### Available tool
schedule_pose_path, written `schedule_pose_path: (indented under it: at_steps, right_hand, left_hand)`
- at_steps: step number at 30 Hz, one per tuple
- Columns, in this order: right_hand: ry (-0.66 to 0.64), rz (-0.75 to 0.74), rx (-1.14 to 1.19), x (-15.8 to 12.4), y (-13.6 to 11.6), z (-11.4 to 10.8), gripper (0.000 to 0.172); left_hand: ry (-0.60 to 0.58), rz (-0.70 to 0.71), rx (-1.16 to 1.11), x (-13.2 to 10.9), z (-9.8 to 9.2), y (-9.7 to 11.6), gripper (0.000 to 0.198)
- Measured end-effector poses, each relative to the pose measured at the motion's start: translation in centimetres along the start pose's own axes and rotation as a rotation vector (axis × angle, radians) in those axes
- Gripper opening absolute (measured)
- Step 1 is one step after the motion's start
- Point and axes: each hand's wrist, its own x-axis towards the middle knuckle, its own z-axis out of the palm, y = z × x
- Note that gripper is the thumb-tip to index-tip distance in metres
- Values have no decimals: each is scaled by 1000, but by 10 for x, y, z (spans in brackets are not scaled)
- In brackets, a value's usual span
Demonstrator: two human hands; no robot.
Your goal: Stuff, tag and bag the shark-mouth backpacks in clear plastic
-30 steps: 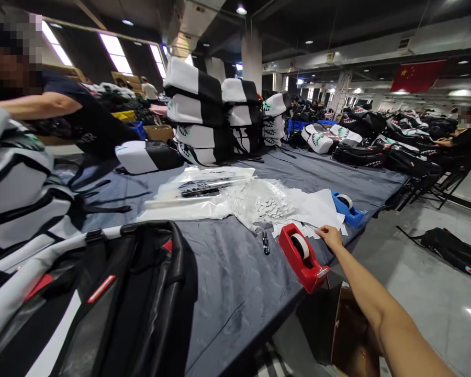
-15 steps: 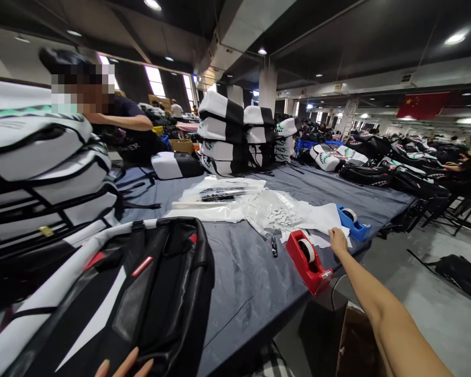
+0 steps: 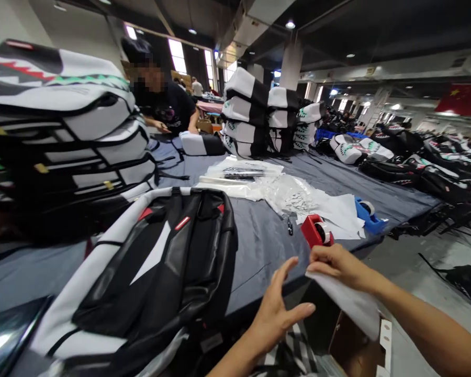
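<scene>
Between the thumb and fingers of my right hand (image 3: 337, 264) is a white paper sheet (image 3: 349, 301), hanging down past the table's front edge. My left hand (image 3: 272, 309) is in the air just left of it, fingers and thumb apart, holding nothing. Behind my right hand stands a red tape dispenser (image 3: 313, 229), its front partly hidden by the hand. A black and white backpack (image 3: 180, 256) lies on the table to the left of my hands, straps side up. More white sheets (image 3: 343, 212) are spread beyond the dispenser, touching a blue tape dispenser (image 3: 371, 214).
Stacked backpacks (image 3: 102, 125) rise at the left, with more stacks (image 3: 243, 112) at the back. A person (image 3: 165, 104) stands across the table. Clear plastic bags (image 3: 255, 180) and a small black tool (image 3: 290, 226) lie mid-table. Below the edge is an open cardboard box (image 3: 349, 345).
My right hand has come back from the sheets near the blue dispenser, bringing one sheet. My left hand has left the backpack and risen toward it. The view has shifted left.
</scene>
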Motion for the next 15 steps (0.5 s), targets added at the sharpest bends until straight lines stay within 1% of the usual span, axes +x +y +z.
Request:
schedule_pose_path:
  at_steps: [1,2,3,4,5,6,8,9,10,11,12,14,15]
  right_hand:
    - [-39,-2,99,4,-10,16,37]
    - [-58,7,190,8,-16,28,37]
    - [-67,26,275,12,-19,38,36]
    - [-84,50,359,15,-18,43,35]
    - [-112,78,442,17,-16,47,37]
    - [-155,106,522,18,-13,48,44]
    - [-272,163,655,19,-7,51,58]
    - [-315,200,708,18,-4,54,60]
    - [-324,240,755,17,-2,59,57]
    - [-293,283,791,16,-1,66,54]
    - [-230,322,817,16,0,75,51]
    - [-65,368,832,18,3,94,51]
    - [1,366,817,20,5,103,52]
  left_hand:
    - [-7,-26,-102,4,7,1,75]
    - [-4,-64,-194,6,11,0,66]
    - [14,-111,-278,6,12,-2,56]
    - [52,-163,-350,2,10,-4,50]
    - [107,-211,-402,-2,6,-6,49]
    - [176,-247,-433,-8,1,-8,49]
    - [332,-262,-451,-19,-11,-10,51]
    - [407,-255,-441,-23,-16,-11,52]
    - [469,-249,-430,-26,-20,-12,53]
    - [517,-246,-418,-28,-23,-14,55]
    - [553,-247,-406,-29,-24,-16,56]
    - [605,-250,-363,-28,-24,-21,60]
    - [632,-245,-324,-28,-24,-25,61]
